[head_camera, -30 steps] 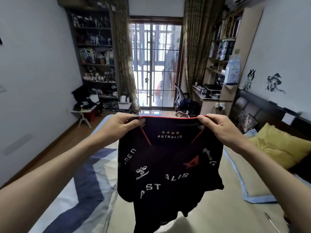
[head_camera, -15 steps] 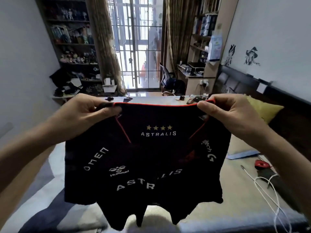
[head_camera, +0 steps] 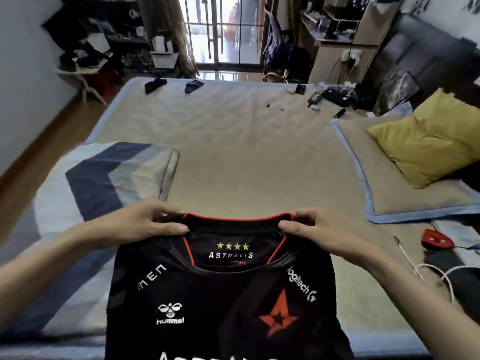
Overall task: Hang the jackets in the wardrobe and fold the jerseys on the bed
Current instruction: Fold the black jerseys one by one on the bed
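Jersey [head_camera: 228, 294] is pinched at the collar, L hand [head_camera: 145, 224] and R hand [head_camera: 314, 232], each grip closed on a shoulder seam, front up, held low over bed [head_camera: 233, 152], prob. so it can be laid flat for folding.

A big bed [head_camera: 233, 141] fills the middle of the room, with a tan cover. Past its far edge stands a glass door [head_camera: 223, 29] – bright daylight comes through it. A brown curtain [head_camera: 166, 27] hangs left of the door. Further left are dark, messy shelves [head_camera: 104, 35] against a white wall [head_camera: 23, 61]. Right of the door is a wooden desk [head_camera: 335, 53]. A wood floor [head_camera: 52, 133] runs along the bed's left side.
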